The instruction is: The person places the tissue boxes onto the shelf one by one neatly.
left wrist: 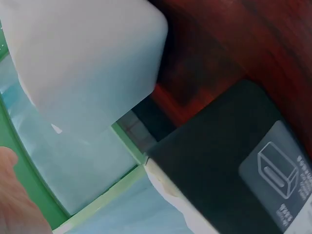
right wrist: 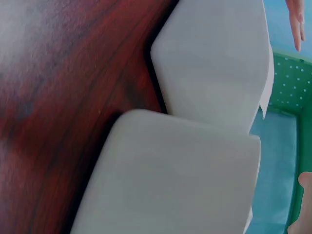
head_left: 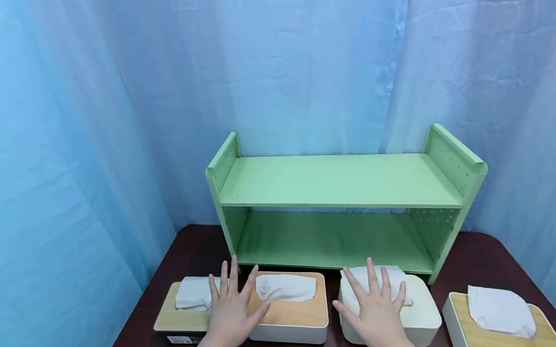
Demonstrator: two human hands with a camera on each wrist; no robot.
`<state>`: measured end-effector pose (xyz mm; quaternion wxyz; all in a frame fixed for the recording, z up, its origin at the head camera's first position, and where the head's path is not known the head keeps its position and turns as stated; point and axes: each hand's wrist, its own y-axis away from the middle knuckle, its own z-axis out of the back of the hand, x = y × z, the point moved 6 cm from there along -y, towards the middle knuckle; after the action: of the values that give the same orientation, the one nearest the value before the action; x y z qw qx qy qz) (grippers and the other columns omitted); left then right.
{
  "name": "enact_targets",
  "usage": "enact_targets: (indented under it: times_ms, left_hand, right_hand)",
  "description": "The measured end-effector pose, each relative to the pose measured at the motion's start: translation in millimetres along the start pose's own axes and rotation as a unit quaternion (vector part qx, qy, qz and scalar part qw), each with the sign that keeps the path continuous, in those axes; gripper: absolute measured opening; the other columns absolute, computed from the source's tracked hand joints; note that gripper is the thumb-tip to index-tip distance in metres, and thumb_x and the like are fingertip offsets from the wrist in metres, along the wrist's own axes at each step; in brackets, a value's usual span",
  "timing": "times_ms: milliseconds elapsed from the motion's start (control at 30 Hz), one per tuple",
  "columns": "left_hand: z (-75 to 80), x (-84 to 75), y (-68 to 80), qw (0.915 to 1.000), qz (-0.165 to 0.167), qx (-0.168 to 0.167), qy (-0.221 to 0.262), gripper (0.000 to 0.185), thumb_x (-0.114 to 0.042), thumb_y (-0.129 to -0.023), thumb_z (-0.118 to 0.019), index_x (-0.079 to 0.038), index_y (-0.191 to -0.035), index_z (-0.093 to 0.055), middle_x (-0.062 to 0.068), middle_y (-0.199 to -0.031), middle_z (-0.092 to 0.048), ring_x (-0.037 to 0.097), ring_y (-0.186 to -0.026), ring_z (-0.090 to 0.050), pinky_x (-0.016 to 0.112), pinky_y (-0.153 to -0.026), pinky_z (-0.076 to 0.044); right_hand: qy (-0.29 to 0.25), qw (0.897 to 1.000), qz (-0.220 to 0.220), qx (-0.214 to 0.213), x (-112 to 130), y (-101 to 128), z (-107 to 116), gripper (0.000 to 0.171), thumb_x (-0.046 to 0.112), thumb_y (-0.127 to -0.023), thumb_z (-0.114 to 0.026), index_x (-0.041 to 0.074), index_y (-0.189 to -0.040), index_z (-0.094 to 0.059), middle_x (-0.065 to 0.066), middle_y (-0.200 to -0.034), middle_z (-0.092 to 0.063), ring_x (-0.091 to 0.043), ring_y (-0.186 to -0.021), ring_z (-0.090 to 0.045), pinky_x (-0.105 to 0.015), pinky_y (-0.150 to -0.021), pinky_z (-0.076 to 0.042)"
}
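Four fingers and thumb spread wide, my left hand [head_left: 231, 311] hovers around the gap between a dark-sided tissue box with a pale wood lid [head_left: 168, 317] and a white tissue box with an orange-brown wood lid [head_left: 291, 316]. My right hand [head_left: 378, 317], also spread and holding nothing, is over the front left of a cream rounded tissue box [head_left: 424, 310]. White tissue sticks out of each box top. The left wrist view shows the dark box's printed side [left wrist: 219, 156]. Whether either hand touches a box cannot be told.
Behind the boxes stands a green two-tier shelf [head_left: 341, 181] with raised side panels. At far right sits another white tissue box with a wood lid [head_left: 514, 344]. Everything rests on a dark reddish-brown table [head_left: 482, 255], with blue curtains [head_left: 292, 60] around it.
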<state>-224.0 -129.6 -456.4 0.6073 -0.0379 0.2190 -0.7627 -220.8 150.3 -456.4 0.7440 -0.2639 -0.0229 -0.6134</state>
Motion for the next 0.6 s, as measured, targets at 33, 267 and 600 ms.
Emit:
enact_targets:
  times_ms: [33, 267, 600]
  left_hand:
    - [-1.4, 0.5, 0.9, 1.0000, 0.002, 0.003, 0.005, 0.073, -0.058, -0.085, -0.057, -0.025, -0.147, -0.036, 0.020, -0.158, -0.005, 0.043, -0.143, -0.005, 0.070, -0.104, -0.005]
    - [-6.1, 2.4, 8.1, 0.9999, 0.003, -0.004, 0.013, 0.071, -0.056, -0.085, -0.058, -0.024, -0.146, -0.040, 0.024, -0.155, -0.013, 0.046, -0.141, -0.012, 0.071, -0.103, -0.010]
    - [-18.2, -3.3, 19.0, 0.9996, -0.006, -0.008, 0.025, 0.070, -0.056, -0.085, -0.058, -0.021, -0.143, -0.044, 0.029, -0.152, -0.016, 0.048, -0.139, -0.016, 0.071, -0.101, -0.015]
  right_hand:
    - [-0.002, 1.000, 0.000, 0.002, 1.1, 0.2, -2.1, 0.068, 0.060, -0.083, -0.058, 0.026, -0.141, -0.045, -0.020, -0.155, -0.015, -0.049, -0.137, -0.013, -0.073, -0.099, 0.002]
    - [-0.031, 0.999, 0.004, 0.019, 12.7, 2.0, -16.6, 0.067, 0.058, -0.084, -0.059, 0.025, -0.142, -0.045, -0.021, -0.155, -0.015, -0.047, -0.138, -0.010, -0.071, -0.100, 0.003]
    - [-0.039, 0.998, 0.050, -0.001, 37.8, 6.1, -35.3, 0.067, 0.055, -0.084, -0.060, 0.024, -0.141, -0.046, -0.026, -0.152, -0.021, -0.049, -0.135, -0.021, -0.066, -0.103, -0.010]
